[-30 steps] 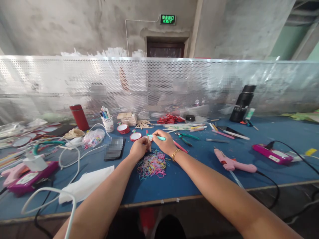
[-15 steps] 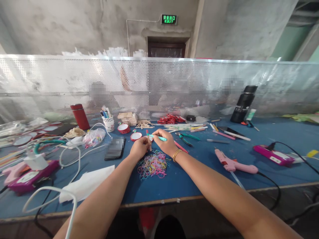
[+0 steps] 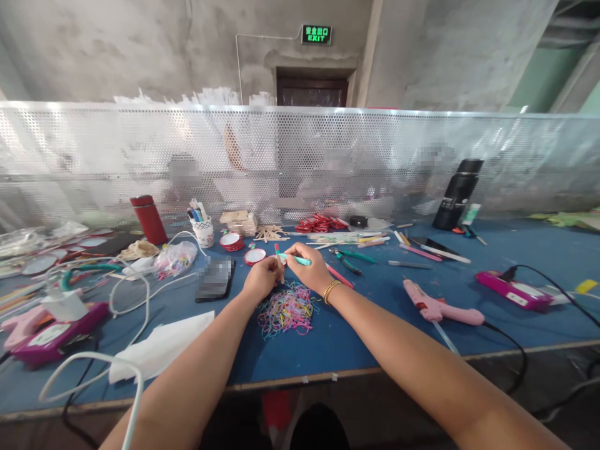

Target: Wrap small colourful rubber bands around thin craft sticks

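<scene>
The left hand (image 3: 260, 279) has its fingertips closed together on a thin stick (image 3: 278, 256) with a red and green upper part, which rises nearly upright from the pinch, and the right hand (image 3: 313, 270) is closed around a teal marker (image 3: 299, 259), whose end points to the stick, though I cannot tell whether they touch. Just below both hands, a loose heap of coloured strings (image 3: 287, 311) lies on the blue table (image 3: 347, 356), with a phone (image 3: 214, 280) to the left and a pink glue gun (image 3: 438, 307) to the right. Behind the table stands a perforated metal screen (image 3: 398, 147), and above it a green exit sign (image 3: 316, 35) is fixed on the grey wall (image 3: 140, 50).
</scene>
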`<state>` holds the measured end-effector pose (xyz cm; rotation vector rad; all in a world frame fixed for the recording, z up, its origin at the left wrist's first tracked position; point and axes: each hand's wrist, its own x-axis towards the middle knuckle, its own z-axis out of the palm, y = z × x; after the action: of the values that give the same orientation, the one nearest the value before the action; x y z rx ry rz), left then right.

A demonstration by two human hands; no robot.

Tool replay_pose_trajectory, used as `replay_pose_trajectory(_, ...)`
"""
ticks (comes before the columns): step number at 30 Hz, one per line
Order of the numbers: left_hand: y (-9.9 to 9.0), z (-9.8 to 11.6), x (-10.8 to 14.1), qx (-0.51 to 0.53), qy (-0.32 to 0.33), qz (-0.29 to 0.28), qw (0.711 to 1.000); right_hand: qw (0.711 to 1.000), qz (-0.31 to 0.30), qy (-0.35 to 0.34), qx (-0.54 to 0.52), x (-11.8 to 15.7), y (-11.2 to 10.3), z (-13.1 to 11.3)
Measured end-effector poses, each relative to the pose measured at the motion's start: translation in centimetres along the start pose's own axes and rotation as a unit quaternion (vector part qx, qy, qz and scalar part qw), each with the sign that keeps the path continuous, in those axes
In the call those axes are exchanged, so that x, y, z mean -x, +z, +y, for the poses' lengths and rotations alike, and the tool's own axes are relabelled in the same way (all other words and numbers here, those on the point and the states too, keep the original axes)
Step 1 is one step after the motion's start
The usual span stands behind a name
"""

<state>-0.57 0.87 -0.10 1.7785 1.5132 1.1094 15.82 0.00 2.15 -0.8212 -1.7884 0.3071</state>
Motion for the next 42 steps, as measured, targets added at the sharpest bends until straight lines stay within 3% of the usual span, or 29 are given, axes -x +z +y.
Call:
replay_pose_trajectory(5, -0.04, -0.03, -0.04, 0.008, -0.002, -0.006, 1.0, 0.999, 0.018, 0.008, 0.029, -0.12, -0.41, -0.22)
replay_pose_trajectory(16, 0.04, -0.28, -0.13, 0.014, 0.01, -0.007, 1.0, 1.0, -0.008, -0.019, 0.017, 0.09, 0.02, 0.05)
replay_pose_trajectory(23, -0.04, 0.14, 0.06, 0.021, -0.005, -0.007, 1.0, 0.999, 0.022, -0.011, 0.034, -0.06, -0.26, 0.05)
replay_pose_trajectory(42, -0.03, 0.01, 0.15, 0.005, 0.01, -0.001, 1.0, 0.999, 0.003, -0.024, 0.029, 0.1, 0.0, -0.2)
